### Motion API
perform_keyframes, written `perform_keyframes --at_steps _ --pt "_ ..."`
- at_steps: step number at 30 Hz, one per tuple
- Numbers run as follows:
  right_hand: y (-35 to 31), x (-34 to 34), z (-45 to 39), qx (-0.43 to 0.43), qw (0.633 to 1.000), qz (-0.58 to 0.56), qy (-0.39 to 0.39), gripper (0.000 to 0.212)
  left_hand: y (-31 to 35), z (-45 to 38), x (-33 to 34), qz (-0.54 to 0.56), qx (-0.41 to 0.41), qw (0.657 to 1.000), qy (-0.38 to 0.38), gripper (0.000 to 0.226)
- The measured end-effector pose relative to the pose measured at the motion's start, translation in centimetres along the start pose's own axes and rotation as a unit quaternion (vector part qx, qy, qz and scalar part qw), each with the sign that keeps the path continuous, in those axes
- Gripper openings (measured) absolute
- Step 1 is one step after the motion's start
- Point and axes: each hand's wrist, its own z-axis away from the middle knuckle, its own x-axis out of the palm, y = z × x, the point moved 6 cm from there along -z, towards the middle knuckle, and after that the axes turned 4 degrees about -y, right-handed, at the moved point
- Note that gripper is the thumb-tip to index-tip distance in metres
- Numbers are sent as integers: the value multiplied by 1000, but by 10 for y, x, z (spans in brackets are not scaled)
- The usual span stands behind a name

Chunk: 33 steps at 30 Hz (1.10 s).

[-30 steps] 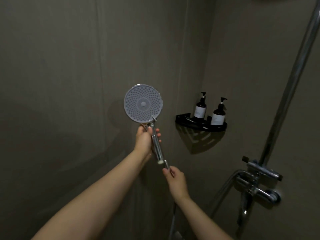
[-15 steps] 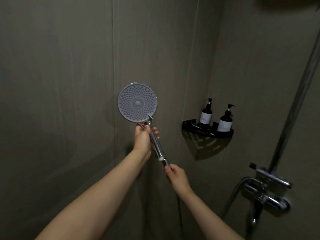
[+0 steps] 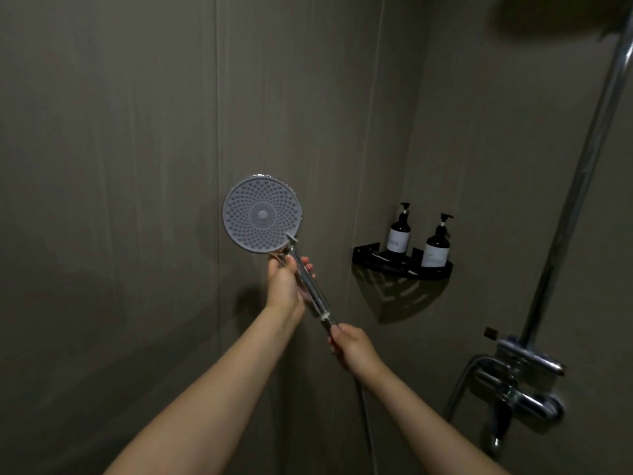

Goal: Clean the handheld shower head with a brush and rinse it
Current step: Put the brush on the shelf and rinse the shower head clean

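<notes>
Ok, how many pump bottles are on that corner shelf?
2. Both dark pump bottles with pale labels stand on the black corner shelf: the left bottle nearer the corner, the right bottle beside it. None looks hidden.

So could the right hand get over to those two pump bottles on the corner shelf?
Probably yes: nothing stands between the right hand and the pump bottles on the corner shelf, but it grips the shower head handle's end, so it must let go.

Items counted: one handheld shower head (image 3: 262, 214); two hands, left hand (image 3: 286, 281) and right hand (image 3: 352, 344); two dark pump bottles (image 3: 399, 233) (image 3: 436, 246); one black corner shelf (image 3: 402, 269); one chrome mixer valve (image 3: 524, 382); one vertical riser pipe (image 3: 579, 186).
</notes>
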Motion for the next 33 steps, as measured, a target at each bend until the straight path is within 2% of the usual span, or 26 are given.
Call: perform_keyframes --at_steps 3,6,8,12,15,17,19,21,23,25,27,28,30,31,33 --pt "4 6 4 46 993 -95 -46 41 0 3 -1 15 -2 1000 -5 19" --pt "7 12 8 83 966 -216 -115 46 -2 5 -4 45 -22 999 -13 21" --pt "7 11 10 94 962 -232 -108 45 -2 5 -7 54 -31 998 -8 21" --pt "-12 -1 17 -38 998 -51 9 19 2 6 -6 41 -27 999 5 20" --pt "-22 -9 23 -112 981 99 124 15 5 11 -1 44 -20 999 4 19" --pt "-25 -7 24 -125 971 146 143 15 5 14 1 41 -16 999 0 20" --pt "-23 -6 21 -114 972 163 125 27 4 16 1 33 -16 999 -1 21" --pt "-21 -5 21 -92 985 120 86 37 2 15 0 22 -20 1000 -5 22" --pt "-15 -2 21 -48 998 12 41 40 -1 14 -2 19 -25 999 -9 23" --pt "-7 4 23 29 993 -115 -13 41 -3 12 -3 25 -31 999 -8 23" --pt "-6 4 24 56 987 -143 -41 40 -5 13 -2 27 -31 999 -3 23" --pt "-7 1 24 47 994 -93 -35 37 -5 13 -1 24 -27 999 0 23" --pt "-19 -7 28 -10 993 120 15 25 -6 15 1 10 -13 1000 11 23" --pt "-24 -9 30 -38 974 220 48 18 -6 17 3 3 -8 1000 19 23" --pt "-34 -10 36 -60 932 338 111 24 -8 21 7 -2 -3 1000 24 22"
